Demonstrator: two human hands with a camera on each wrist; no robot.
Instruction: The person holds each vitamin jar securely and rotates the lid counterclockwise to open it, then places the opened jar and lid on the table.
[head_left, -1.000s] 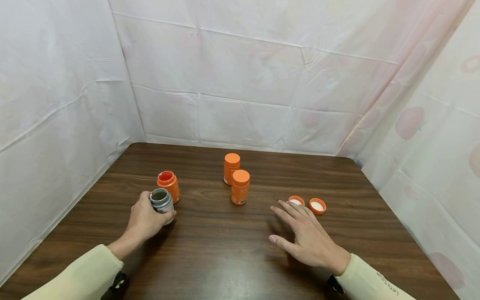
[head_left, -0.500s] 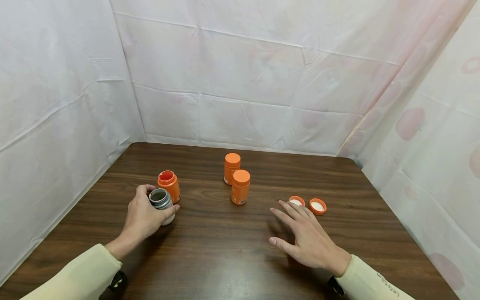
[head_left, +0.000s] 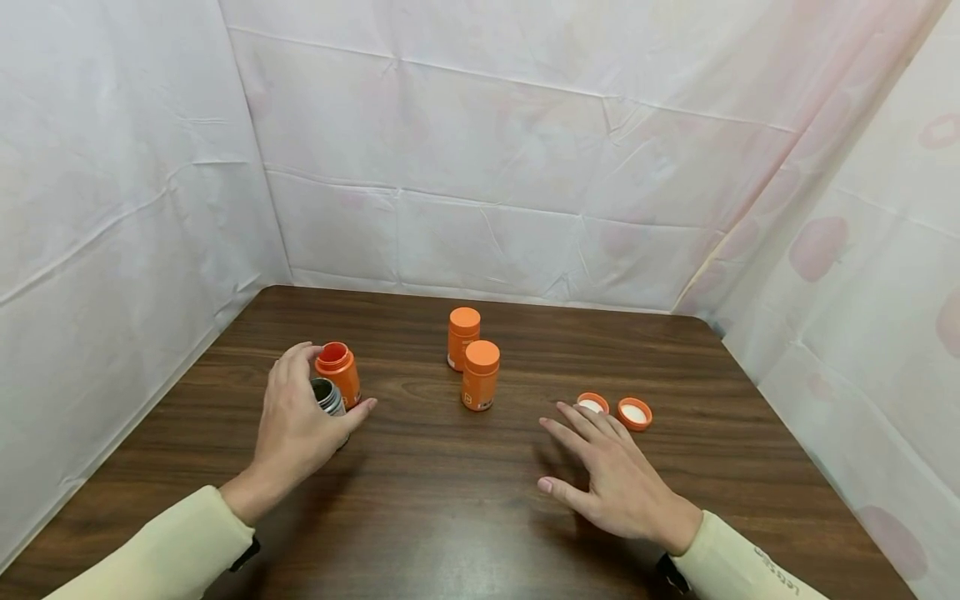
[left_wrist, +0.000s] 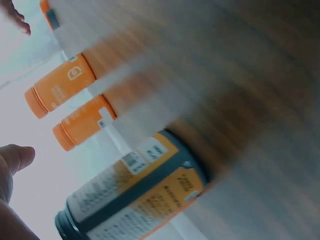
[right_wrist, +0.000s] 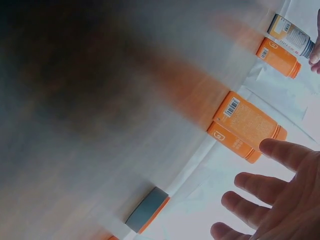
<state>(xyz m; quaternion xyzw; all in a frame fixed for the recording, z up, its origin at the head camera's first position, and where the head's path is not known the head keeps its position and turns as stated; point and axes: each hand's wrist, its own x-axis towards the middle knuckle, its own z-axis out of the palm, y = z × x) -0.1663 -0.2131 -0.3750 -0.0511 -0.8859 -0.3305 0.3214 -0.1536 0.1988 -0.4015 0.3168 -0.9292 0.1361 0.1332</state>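
brown table bears a grey bottle near the spread left hand.

Table free front-centre; grey bottle blocks left, capped bottles beyond

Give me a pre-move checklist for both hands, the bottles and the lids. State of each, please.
1. Grey bottle standing upright: ok, mouth up and uncapped.
2. Left hand free of the grey bottle: cannot tell; the thumb stands apart from it, but the other fingertips are hidden.
3. Open orange bottle upright: ok, just behind the grey bottle.
4. Front capped bottle and rear capped bottle upright, lids on: ok.
5. Right-hand lid and left-hand lid on the table: ok, both inside up.
6. Right hand holding a lid: not ok, fingers spread, nothing gripped.
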